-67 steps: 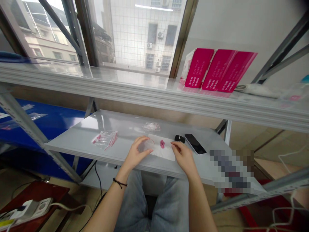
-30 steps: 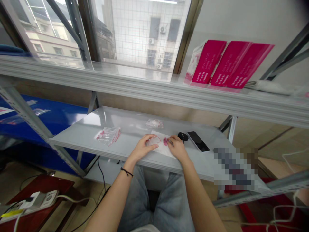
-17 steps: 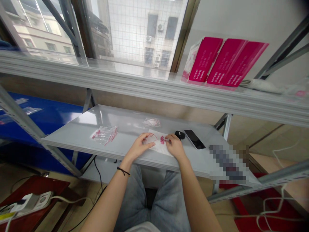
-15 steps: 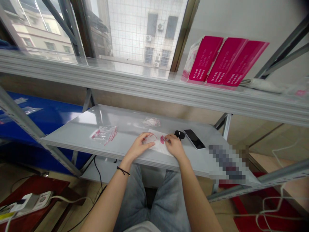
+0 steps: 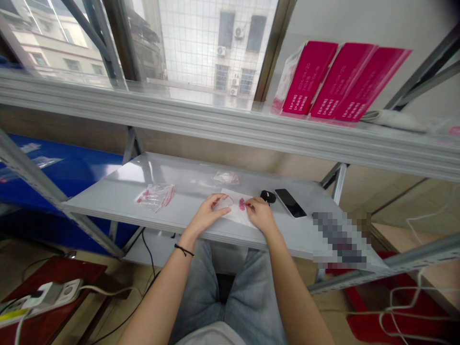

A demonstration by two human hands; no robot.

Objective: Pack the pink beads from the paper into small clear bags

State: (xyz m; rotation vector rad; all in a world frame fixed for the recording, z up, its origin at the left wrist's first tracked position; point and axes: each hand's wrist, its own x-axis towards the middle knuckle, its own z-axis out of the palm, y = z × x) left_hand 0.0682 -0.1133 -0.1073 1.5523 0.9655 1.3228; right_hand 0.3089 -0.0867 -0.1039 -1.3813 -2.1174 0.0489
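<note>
My left hand [image 5: 209,211] curves around a small clear zip bag [image 5: 223,203], whose red seal line bows out beyond the fingertips. Thumb and index finger sit at opposite sides of the bag. A small cluster of pink beads [image 5: 242,204] lies on a white sheet of paper [image 5: 237,215], between the two hands. At the right edge of that cluster, my right hand [image 5: 261,214] has its fingertips pinched together. What they pinch is too small to make out.
Bags with red edges [image 5: 157,197] lie left, another bag [image 5: 226,178] behind. A black object [image 5: 268,196] and a phone [image 5: 290,203] lie right. Above runs a shelf edge [image 5: 201,125] carrying pink boxes [image 5: 338,86]. A power strip [image 5: 53,294] sits lower left.
The view has shifted slightly. Both hands stay nearly in place over the paper, with the right fingertips still at the pink beads.
</note>
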